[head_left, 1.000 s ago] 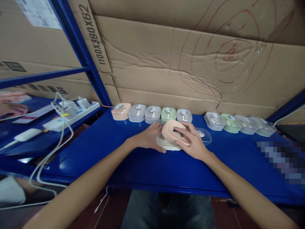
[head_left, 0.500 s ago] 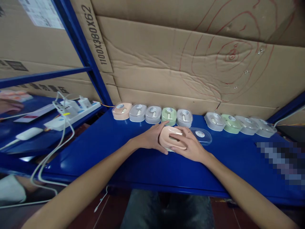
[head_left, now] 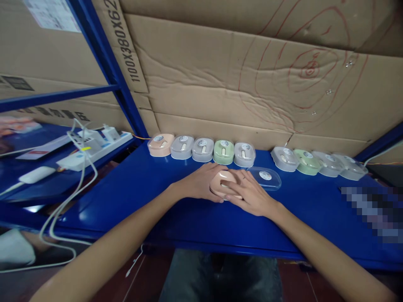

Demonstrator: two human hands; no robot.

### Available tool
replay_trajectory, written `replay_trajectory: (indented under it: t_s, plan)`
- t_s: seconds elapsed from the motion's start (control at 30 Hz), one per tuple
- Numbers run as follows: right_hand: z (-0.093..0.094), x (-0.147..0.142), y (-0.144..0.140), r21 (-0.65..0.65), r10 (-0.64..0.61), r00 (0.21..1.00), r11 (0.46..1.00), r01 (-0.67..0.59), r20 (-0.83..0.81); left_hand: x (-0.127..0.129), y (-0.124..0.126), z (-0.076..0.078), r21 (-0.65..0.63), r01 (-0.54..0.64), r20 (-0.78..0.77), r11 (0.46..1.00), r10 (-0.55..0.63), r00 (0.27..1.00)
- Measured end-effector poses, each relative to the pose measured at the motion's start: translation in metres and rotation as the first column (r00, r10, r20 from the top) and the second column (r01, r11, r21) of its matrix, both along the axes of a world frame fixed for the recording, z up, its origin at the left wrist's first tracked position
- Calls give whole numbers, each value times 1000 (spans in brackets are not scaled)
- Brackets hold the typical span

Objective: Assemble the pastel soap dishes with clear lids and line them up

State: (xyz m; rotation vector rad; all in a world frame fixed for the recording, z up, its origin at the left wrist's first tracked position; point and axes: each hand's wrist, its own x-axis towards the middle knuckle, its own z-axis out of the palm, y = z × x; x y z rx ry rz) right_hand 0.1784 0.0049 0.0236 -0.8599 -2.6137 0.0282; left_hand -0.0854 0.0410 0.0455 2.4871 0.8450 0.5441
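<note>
Lowered and levelled since a second ago, when it was tilted, the peach shell (head_left: 217, 181) sits between both hands: the left hand (head_left: 201, 182) clasps its left side, the right hand (head_left: 253, 193) its right, fingers over the top. Just right of the grip, a clear lid (head_left: 271, 180) lies on the blue table (head_left: 195, 222). Beyond the grip, lidded cases (head_left: 203, 153) line the cardboard (head_left: 195, 100).

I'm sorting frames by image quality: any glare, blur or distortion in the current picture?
Head view: glare on the blue table at left; print on the clear lid unreadably soft; a mosaic patch at right; left forearm apparently stretched by a wide-angle lens.
</note>
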Motion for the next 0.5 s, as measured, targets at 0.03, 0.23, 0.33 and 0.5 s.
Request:
replay_trajectory:
  t_s: [0.03, 0.23, 0.33, 0.5]
  plan:
    - [0, 0, -1, 0, -3, 1000, 1000, 3, 11, 0, -1, 1, -5, 2, -3, 1000, -2, 1000]
    - [3, 0, -4, -51, -3, 999, 999, 1, -51, 0, 2, 2, -31, 36, -4, 999, -36, 999]
    - [9, 11, 0, -56, -45, 988, 998, 37, -151, 0, 5, -1, -26, 16, -2, 1000, -16, 1000]
    - [29, 52, 21, 59, -216, 962, 972, 228, -166, 0, 6, -4, -20, -31, -24, 999, 30, 999]
